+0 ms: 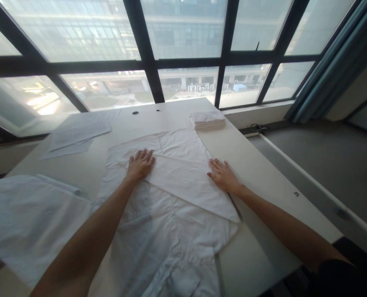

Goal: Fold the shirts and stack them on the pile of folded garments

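A white shirt (171, 214) lies spread on the pale table (257, 165), with one sleeve folded across its body. My left hand (140, 163) rests flat on the shirt near its upper left, fingers stretched out. My right hand (223, 175) lies flat on the shirt's right edge, fingers spread, partly touching the table. Neither hand holds anything.
A stack of folded white cloths (208, 119) sits at the table's far right edge. More white garments lie at the left (25, 218) and far left (78, 132). A large window runs behind the table; grey floor and a teal curtain (332, 62) are to the right.
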`<state>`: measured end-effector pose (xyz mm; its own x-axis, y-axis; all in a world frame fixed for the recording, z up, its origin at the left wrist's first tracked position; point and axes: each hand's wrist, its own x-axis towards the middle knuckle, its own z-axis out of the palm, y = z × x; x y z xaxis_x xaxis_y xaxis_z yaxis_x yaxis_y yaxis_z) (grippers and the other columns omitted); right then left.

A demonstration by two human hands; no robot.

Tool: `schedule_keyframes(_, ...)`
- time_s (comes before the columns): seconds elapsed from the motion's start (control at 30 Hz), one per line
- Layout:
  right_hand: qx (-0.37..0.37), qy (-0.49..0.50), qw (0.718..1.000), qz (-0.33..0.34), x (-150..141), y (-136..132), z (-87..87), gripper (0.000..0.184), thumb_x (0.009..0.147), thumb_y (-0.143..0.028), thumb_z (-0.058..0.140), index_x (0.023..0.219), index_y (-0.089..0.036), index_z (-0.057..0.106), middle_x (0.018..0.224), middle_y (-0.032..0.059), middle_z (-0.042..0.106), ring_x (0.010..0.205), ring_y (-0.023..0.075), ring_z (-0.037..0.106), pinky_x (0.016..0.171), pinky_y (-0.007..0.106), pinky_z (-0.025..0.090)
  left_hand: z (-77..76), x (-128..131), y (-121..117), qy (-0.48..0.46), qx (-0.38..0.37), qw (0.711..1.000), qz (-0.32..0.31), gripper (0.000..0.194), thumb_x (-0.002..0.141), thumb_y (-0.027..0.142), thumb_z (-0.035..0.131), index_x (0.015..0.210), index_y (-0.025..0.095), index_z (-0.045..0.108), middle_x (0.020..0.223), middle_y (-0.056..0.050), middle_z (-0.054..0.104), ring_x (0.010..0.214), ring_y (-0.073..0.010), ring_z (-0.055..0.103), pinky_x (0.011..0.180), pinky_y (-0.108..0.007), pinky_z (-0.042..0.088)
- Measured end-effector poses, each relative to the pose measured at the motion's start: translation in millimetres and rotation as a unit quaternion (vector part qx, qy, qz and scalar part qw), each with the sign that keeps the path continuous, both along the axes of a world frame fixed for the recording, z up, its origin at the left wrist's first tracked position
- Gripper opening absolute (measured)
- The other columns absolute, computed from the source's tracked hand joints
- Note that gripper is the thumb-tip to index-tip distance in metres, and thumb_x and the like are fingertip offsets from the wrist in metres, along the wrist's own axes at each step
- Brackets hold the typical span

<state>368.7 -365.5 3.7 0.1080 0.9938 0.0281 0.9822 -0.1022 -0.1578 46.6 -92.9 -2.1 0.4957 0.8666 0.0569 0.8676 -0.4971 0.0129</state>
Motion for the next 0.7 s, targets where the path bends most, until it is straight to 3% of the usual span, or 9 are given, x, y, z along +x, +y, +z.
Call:
schedule_keyframes(0.1, 0.014, -0.023, 1.0, -0.012, 11, -5, -1.4, 0.063, 0.109, -0.045, 0.026, 0.16, -0.01, 0.038, 0.167, 0.0147, 0.032, 0.158, 0.029, 0.022, 0.126, 0.06, 0.014, 0.3, 0, -1, 0.001, 0.0, 1.0, 0.003, 0.065, 0.107, 0.053, 0.016, 0.164, 0.025, 0.03, 0.171, -0.009, 0.025, 0.158, -0.0345, 0.019, 0.122, -0.063, 0.021)
schedule_keyframes(0.23, 0.058, -0.022, 0.998, -0.014, -8, -17, 8.4, 0.059, 0.108, -0.039, 0.032, 0.157, -0.007, 0.042, 0.168, 0.0175, 0.03, 0.158, 0.0295, 0.02, 0.127, 0.058, 0.013, 1.3, 1, -2, -0.002, 0.001, 1.0, 0.006, 0.065, 0.106, 0.053, 0.017, 0.164, 0.026, 0.031, 0.171, -0.008, 0.026, 0.158, -0.0339, 0.02, 0.123, -0.062, 0.021)
schedule_keyframes(0.33, 0.076, 0.012, 0.994, 0.072, -33, -29, 13.5, 0.057, 0.108, -0.035, 0.034, 0.16, -0.01, 0.038, 0.17, 0.0141, 0.025, 0.159, 0.0253, 0.014, 0.129, 0.052, 0.012, 2.1, 1, -3, -0.007, -0.001, 1.0, 0.006, 0.065, 0.106, 0.052, 0.019, 0.164, 0.026, 0.031, 0.171, -0.008, 0.026, 0.158, -0.034, 0.02, 0.123, -0.062, 0.02)
schedule_keyframes(0.47, 0.026, 0.048, 0.979, 0.194, -53, -47, 9.6, 0.058, 0.108, -0.037, 0.038, 0.16, -0.013, 0.038, 0.17, 0.0112, 0.025, 0.159, 0.0237, 0.015, 0.129, 0.05, 0.014, 2.4, 2, -3, -0.01, 0.0, 1.0, 0.008, 0.064, 0.106, 0.052, 0.02, 0.163, 0.025, 0.033, 0.171, -0.008, 0.027, 0.157, -0.0343, 0.02, 0.123, -0.062, 0.02)
schedule_keyframes(0.7, -0.012, 0.037, 0.974, 0.225, -35, -81, 2.2, 0.06, 0.106, -0.035, 0.045, 0.163, -0.021, 0.033, 0.172, 0.0098, 0.019, 0.159, 0.0256, 0.011, 0.129, 0.054, 0.008, 1.0, 2, -2, -0.016, 0.003, 1.0, 0.006, 0.063, 0.107, 0.051, 0.022, 0.163, 0.026, 0.034, 0.17, -0.008, 0.028, 0.158, -0.0334, 0.021, 0.123, -0.062, 0.021)
